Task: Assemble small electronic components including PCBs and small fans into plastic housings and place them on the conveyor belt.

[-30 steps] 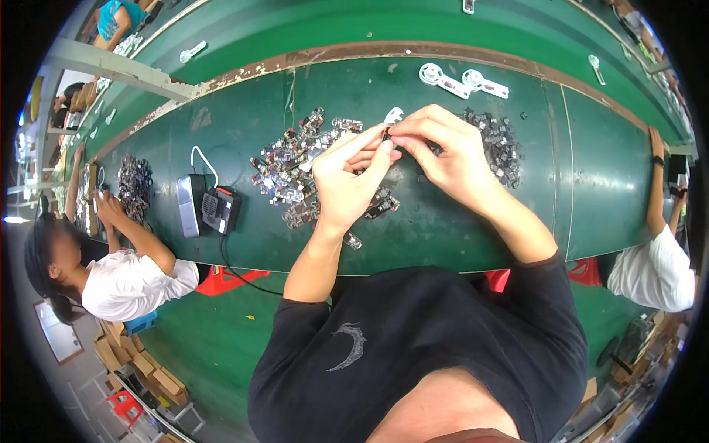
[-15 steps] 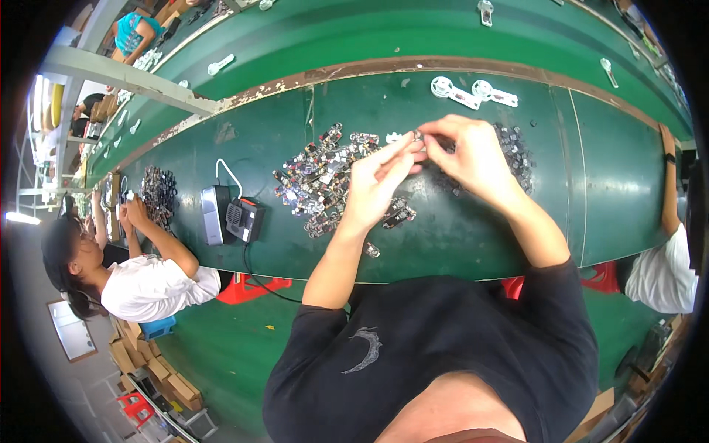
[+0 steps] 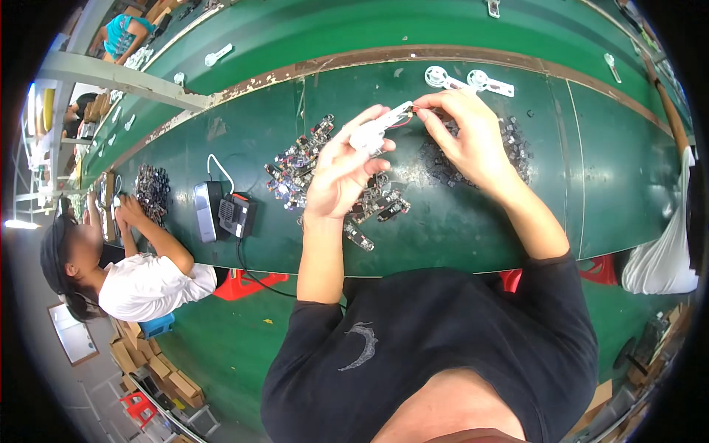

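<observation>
My left hand [image 3: 346, 166] holds a small white plastic part [image 3: 378, 128] above the green worktable [image 3: 221, 155]. My right hand [image 3: 465, 136] pinches the far end of that part, where short red wires stick out. Under my hands lies a heap of small circuit boards [image 3: 295, 166], spread toward my left. A second heap of small dark parts [image 3: 517, 144] lies beyond my right hand.
Two white round-headed plastic pieces [image 3: 469, 80] rest at the table's far edge. A grey box and a small black fan with a cable [image 3: 225, 214] stand to my left. A seated person in white [image 3: 140, 284] handles parts at the far left; another person's sleeve [image 3: 665, 258] is at right.
Both hands have stayed together on the white part and sit slightly higher in view. The view has shifted, so the table and the fan appear farther right.
</observation>
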`<state>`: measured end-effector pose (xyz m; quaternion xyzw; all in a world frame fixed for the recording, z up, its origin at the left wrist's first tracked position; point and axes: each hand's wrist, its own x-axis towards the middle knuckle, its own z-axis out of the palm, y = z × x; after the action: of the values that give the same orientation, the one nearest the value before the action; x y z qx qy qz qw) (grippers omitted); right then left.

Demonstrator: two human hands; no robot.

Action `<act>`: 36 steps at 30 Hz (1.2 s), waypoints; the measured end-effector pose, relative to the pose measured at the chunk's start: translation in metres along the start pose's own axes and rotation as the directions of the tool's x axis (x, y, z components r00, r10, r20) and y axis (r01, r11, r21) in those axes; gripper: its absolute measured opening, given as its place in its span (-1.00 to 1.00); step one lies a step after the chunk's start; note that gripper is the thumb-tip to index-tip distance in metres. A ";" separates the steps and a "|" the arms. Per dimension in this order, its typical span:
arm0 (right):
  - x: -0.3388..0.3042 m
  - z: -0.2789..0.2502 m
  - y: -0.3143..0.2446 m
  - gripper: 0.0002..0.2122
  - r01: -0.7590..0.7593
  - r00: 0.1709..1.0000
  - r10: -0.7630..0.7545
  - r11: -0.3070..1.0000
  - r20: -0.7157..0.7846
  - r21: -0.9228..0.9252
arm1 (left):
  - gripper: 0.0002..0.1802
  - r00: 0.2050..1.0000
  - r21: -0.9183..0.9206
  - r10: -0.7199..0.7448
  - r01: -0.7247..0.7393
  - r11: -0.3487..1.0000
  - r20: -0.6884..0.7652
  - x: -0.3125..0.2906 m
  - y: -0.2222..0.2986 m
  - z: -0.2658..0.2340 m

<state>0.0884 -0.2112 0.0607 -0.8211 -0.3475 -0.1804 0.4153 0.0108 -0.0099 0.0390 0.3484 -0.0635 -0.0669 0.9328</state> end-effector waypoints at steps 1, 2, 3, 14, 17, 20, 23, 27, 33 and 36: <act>-0.002 0.001 -0.001 -0.89 -0.050 0.997 0.047 0.997 0.061 0.051 | -0.47 0.995 0.134 0.049 -0.038 0.990 -0.086 -0.002 0.000 0.003; -0.004 0.002 -0.004 -0.90 -0.100 0.988 0.087 0.990 0.126 0.102 | -0.52 0.988 0.234 0.094 -0.064 0.970 -0.123 -0.003 0.000 0.003; -0.005 0.001 -0.008 -0.89 -0.224 0.958 0.175 0.951 0.226 0.211 | -0.57 0.978 0.333 0.142 -0.084 0.939 -0.155 -0.004 0.000 0.002; -0.012 0.010 0.000 -0.81 -0.801 0.594 0.173 0.208 0.785 0.561 | -0.42 0.950 0.601 0.275 -0.137 0.787 -0.144 -0.001 -0.014 0.015; -0.009 0.005 -0.006 -0.80 -0.789 0.612 0.210 0.228 0.762 0.571 | -0.33 0.976 0.584 0.189 -0.093 0.807 -0.105 -0.003 -0.010 0.012; -0.010 0.002 -0.009 -0.80 -0.777 0.626 0.206 0.244 0.752 0.580 | -0.31 0.976 0.647 0.188 -0.071 0.759 -0.114 -0.003 -0.010 0.013; -0.009 0.002 -0.015 -0.80 -0.743 0.665 0.243 0.311 0.706 0.593 | -0.31 0.953 0.722 0.246 -0.046 0.690 -0.175 -0.003 -0.012 0.016; -0.012 0.005 -0.016 -0.82 -0.691 0.705 0.266 0.467 0.657 0.552 | -0.32 0.945 0.636 0.235 -0.039 0.771 -0.227 -0.001 -0.014 0.017; -0.016 0.012 -0.018 -0.84 -0.619 0.766 0.335 0.614 0.549 0.490 | -0.29 0.946 0.637 0.232 -0.038 0.770 -0.224 -0.002 -0.012 0.015; -0.020 0.017 -0.017 -0.84 -0.604 0.785 0.337 0.606 0.520 0.518 | -0.28 0.945 0.638 0.232 -0.034 0.769 -0.230 -0.002 -0.011 0.017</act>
<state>0.0626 -0.1988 0.0483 -0.6997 -0.2261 0.2312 0.6371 0.0051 -0.0287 0.0444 0.6386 0.0335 0.0779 0.7648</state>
